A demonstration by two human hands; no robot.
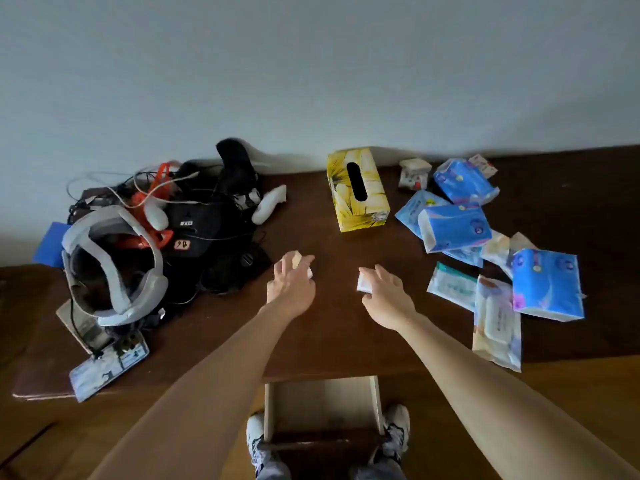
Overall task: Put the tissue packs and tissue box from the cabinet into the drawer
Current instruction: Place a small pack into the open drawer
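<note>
Home room: wooden cabinet (pixel 332 334), clutter.

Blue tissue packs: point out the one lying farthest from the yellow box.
The blue pack at the far right, nearest the cabinet's front edge; the others lie closer to the yellow tissue box.

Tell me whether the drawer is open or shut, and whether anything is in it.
Open. The drawer is pulled out below the cabinet top, and the pale bottom that shows is bare; nothing visible inside yet.

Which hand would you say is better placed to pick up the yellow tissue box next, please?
Probably the right hand: the yellow tissue box stands slightly nearer it. But both hands, left hand included, already grip small packs over the open drawer.
</note>
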